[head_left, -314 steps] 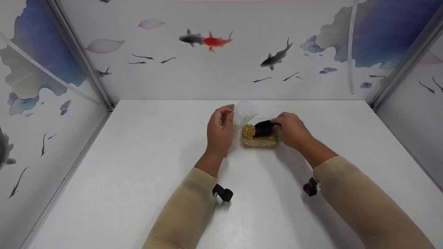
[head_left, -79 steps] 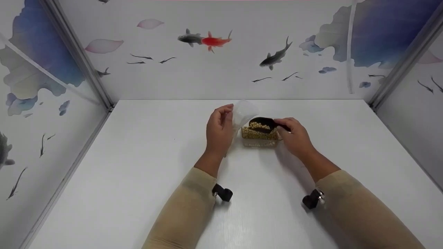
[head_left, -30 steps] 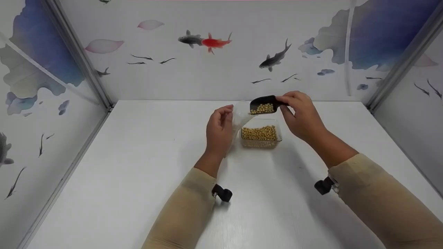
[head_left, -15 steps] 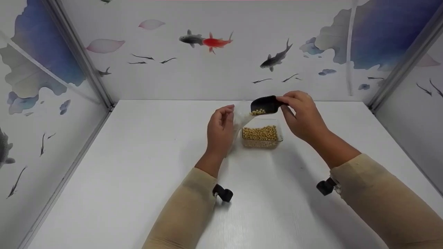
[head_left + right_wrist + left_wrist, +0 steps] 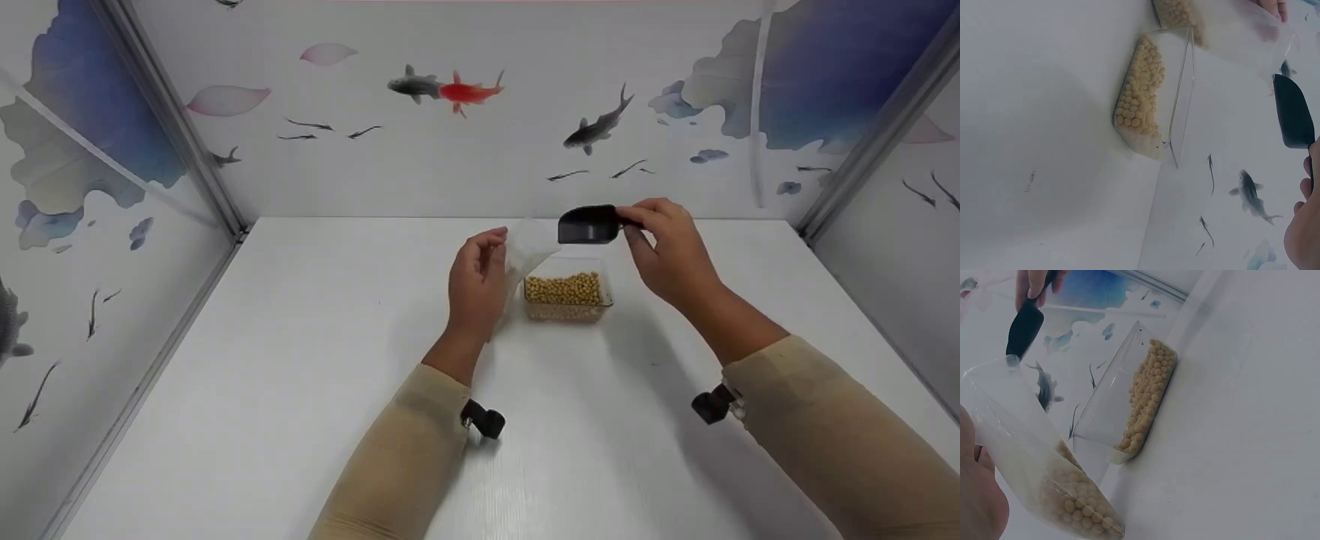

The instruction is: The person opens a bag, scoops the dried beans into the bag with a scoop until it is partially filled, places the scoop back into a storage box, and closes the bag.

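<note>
My left hand [image 5: 478, 281] holds up a clear plastic bag [image 5: 527, 244] by its side, its mouth spread toward the right. Soybeans [image 5: 1081, 509] fill the bag's bottom in the left wrist view. My right hand [image 5: 667, 251] grips the handle of a black scoop [image 5: 589, 225], raised just right of the bag's mouth; no beans show in it. Below the scoop, a clear rectangular container [image 5: 568, 313] stands on the table, partly filled with soybeans [image 5: 562, 289]. The left fingers' exact hold on the bag is partly hidden.
The white table [image 5: 300, 390] ends at a back wall [image 5: 480, 165] printed with fish, with side panels at left and right. Small cameras [image 5: 484, 418] sit at both wrists.
Beans were scooped from the container and lifted to the bag, then slid out of the scoop at its mouth. The scoop has now drawn back slightly right. The left hand has stayed still.
</note>
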Demonstrator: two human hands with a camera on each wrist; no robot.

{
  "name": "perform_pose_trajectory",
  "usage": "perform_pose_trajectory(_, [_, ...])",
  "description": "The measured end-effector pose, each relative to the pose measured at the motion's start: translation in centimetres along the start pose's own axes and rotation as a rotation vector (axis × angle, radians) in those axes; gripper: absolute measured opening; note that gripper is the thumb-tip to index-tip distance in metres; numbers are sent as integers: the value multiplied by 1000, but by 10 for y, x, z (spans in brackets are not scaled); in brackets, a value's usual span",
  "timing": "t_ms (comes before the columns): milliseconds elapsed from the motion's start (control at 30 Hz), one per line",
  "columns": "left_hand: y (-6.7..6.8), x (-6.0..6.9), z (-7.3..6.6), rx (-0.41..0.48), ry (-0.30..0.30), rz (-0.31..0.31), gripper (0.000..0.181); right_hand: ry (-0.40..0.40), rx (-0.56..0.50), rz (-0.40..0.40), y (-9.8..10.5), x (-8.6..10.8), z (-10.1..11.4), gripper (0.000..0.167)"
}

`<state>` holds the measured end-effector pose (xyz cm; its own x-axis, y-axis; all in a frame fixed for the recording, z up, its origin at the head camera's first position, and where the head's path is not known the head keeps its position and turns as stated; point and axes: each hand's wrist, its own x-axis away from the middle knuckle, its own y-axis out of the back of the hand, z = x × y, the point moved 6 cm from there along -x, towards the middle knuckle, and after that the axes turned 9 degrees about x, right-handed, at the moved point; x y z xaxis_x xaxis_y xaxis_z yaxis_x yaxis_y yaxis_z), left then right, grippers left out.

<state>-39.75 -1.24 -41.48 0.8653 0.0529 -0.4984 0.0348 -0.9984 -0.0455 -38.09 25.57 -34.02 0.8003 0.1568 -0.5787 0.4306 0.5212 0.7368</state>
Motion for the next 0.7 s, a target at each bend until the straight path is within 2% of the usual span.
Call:
perform_pose_trajectory(167, [0,0,1,7,2,1,19,-91,-16,31,-4,4,-18,31])
perform_pose_trajectory(400, [0,0,1,14,13,-9,20,-113,-28,75,-21,12,-34,31])
perform_pose_trajectory(567, [0,0,0,-6,27,-18,19,-139,-17,152,-35,19,-41,32])
perform_pose_trajectory(700, [0,0,0,-13,26,-18,18,-177,42,250,-47,23,-42,34])
